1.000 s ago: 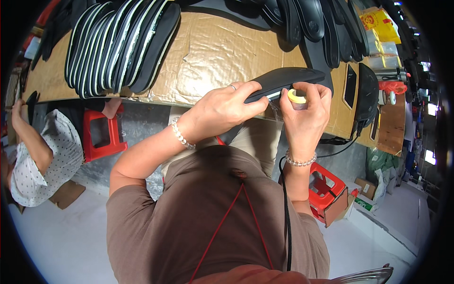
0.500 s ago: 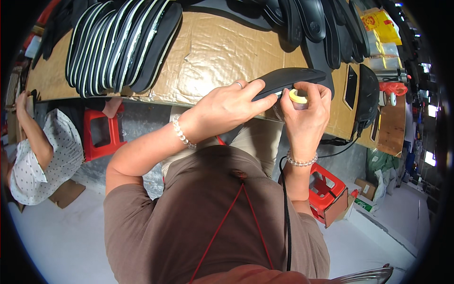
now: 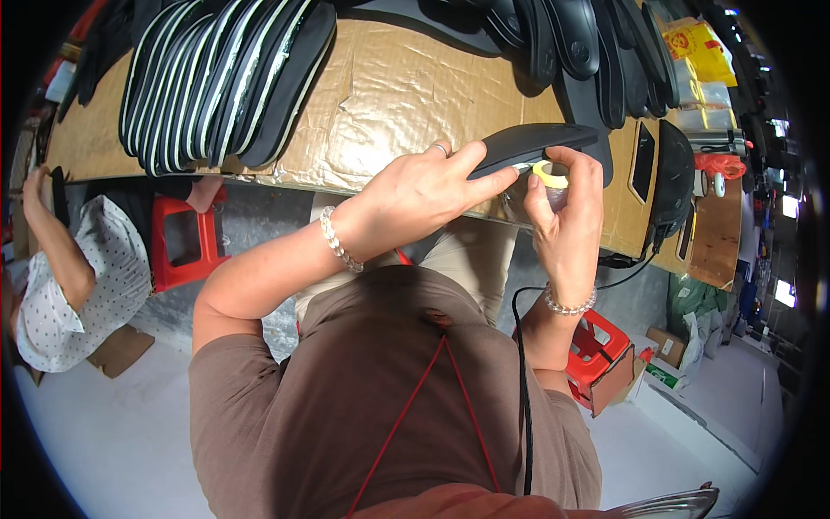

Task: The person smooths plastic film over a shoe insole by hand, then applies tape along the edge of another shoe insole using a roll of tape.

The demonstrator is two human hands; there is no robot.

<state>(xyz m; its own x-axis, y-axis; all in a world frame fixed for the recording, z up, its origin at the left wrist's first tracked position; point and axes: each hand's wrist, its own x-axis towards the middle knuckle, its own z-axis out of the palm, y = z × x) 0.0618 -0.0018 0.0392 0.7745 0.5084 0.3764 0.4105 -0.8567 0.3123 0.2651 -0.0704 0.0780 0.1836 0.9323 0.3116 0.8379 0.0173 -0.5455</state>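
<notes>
A black shoe sole [image 3: 540, 141] lies at the table's front edge, its toe pointing right. My left hand [image 3: 415, 190] grips the sole's near left end, with the forefinger stretched along its front edge. A short whitish strip [image 3: 524, 166] shows at that edge, just past the fingertip. My right hand [image 3: 572, 203] is closed round a yellow ring with a clear part below it, which looks like a roll of tape [image 3: 551, 176]. Thumb and forefinger pinch it close beside the sole. Another black piece lies partly hidden beneath the sole.
A row of black soles with white edges [image 3: 220, 86] leans on the cardboard-covered table [image 3: 389, 78] at back left. More black soles [image 3: 571, 39] are heaped at back right. A phone [image 3: 641, 160] and a black cabled device [image 3: 672, 173] lie rightward. A person [image 3: 82, 285] sits at left.
My right hand has shifted slightly right and away from my left fingertip, with the yellow ring in it. My left hand has barely moved on the sole.
</notes>
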